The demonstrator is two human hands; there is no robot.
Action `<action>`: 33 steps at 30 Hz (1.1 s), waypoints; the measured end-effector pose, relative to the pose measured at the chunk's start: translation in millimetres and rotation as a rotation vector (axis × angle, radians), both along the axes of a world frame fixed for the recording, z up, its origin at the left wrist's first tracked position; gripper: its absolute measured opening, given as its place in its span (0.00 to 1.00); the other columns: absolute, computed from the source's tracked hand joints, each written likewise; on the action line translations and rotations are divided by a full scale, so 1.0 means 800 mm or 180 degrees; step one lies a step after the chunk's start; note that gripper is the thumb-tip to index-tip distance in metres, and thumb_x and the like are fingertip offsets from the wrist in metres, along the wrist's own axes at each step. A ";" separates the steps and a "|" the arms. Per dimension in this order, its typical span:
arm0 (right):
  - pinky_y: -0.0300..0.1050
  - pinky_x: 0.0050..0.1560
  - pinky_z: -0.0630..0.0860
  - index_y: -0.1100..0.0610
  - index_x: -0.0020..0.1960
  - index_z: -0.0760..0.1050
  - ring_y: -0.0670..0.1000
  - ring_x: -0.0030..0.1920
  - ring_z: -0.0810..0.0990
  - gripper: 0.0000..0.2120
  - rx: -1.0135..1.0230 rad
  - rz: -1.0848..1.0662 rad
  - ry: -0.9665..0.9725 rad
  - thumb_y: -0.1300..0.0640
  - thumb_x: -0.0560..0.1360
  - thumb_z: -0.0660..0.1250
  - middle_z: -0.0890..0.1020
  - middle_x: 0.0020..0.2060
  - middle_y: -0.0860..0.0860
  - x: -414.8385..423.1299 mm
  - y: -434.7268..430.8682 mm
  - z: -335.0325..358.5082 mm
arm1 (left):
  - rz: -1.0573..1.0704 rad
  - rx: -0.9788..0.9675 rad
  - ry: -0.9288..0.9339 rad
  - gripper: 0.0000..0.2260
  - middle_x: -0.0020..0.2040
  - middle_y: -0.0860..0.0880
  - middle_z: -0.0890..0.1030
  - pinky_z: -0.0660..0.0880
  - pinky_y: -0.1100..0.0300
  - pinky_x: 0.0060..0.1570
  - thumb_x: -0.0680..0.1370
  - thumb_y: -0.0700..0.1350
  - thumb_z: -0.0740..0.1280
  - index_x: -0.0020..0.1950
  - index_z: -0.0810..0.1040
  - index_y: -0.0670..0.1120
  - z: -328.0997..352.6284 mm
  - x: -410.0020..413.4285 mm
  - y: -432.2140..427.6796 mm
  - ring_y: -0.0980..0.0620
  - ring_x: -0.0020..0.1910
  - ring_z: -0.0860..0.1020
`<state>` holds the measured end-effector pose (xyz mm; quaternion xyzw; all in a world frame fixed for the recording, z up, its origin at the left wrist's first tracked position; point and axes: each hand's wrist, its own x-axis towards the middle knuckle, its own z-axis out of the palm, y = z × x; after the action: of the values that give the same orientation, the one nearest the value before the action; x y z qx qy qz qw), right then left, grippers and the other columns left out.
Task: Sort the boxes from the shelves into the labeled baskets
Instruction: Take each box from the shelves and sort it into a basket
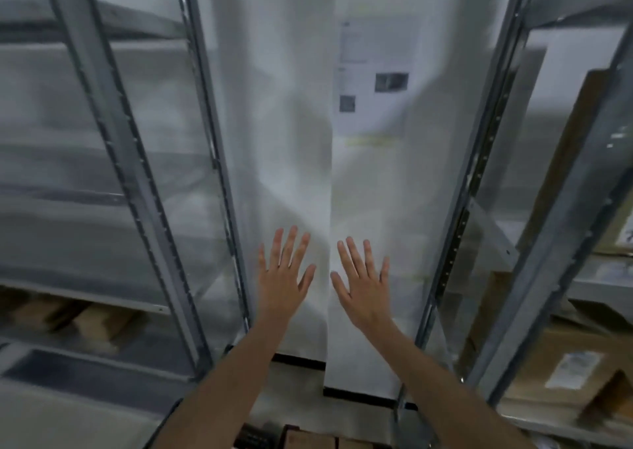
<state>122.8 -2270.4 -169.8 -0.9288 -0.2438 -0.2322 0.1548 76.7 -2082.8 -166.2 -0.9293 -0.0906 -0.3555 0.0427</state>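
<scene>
My left hand (285,277) and my right hand (362,281) are stretched out side by side with fingers spread, backs toward me, holding nothing. They are in front of a white wall pillar between two metal shelf units. Cardboard boxes (555,376) with a white label lie on the lower shelves of the right unit (534,229). More brown boxes (68,315) sit blurred on a low shelf of the left unit (137,181). Small boxes (310,440) show at the bottom edge, below my arms. No baskets are in view.
A printed sheet (375,78) is stuck on the pillar above my hands. A tall flat cardboard piece (579,160) leans in the right unit. The upper shelves on the left look bare but are blurred. A black baseboard (298,359) runs along the floor.
</scene>
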 end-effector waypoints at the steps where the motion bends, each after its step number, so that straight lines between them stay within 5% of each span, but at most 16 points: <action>1: 0.62 0.77 0.38 0.44 0.81 0.40 0.48 0.79 0.34 0.30 -0.0007 0.0078 -0.0022 0.39 0.83 0.45 0.39 0.79 0.41 -0.005 0.010 0.028 | 0.0062 0.0011 -0.0044 0.29 0.83 0.49 0.50 0.51 0.38 0.77 0.84 0.61 0.49 0.83 0.51 0.52 0.026 -0.012 0.009 0.45 0.82 0.49; 14: 0.68 0.76 0.44 0.46 0.81 0.43 0.52 0.80 0.39 0.30 0.0056 0.0904 -0.0449 0.39 0.83 0.46 0.45 0.81 0.45 -0.114 0.243 0.167 | 0.0777 0.0133 -0.0348 0.28 0.83 0.48 0.50 0.45 0.39 0.78 0.84 0.61 0.46 0.83 0.49 0.52 0.183 -0.180 0.220 0.44 0.82 0.48; 19: 0.69 0.76 0.46 0.48 0.81 0.44 0.53 0.80 0.43 0.31 0.0144 0.1088 -0.0583 0.39 0.83 0.46 0.47 0.81 0.47 -0.180 0.381 0.181 | 0.0930 0.0148 -0.0248 0.28 0.83 0.48 0.51 0.49 0.38 0.78 0.84 0.61 0.43 0.83 0.50 0.52 0.196 -0.261 0.349 0.44 0.82 0.46; 33: 0.65 0.75 0.35 0.45 0.80 0.36 0.52 0.79 0.33 0.31 -0.0037 0.1619 -0.0378 0.36 0.81 0.39 0.37 0.79 0.45 -0.326 0.767 0.192 | 0.1584 0.0040 -0.0182 0.31 0.83 0.47 0.44 0.48 0.37 0.77 0.82 0.64 0.43 0.83 0.43 0.53 0.185 -0.439 0.707 0.43 0.82 0.45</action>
<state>-138.2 -1656.8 -15.9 -0.8233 -0.4794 -0.2386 0.1883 -274.8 -1516.9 -18.2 -0.8677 -0.3155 -0.3607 0.1321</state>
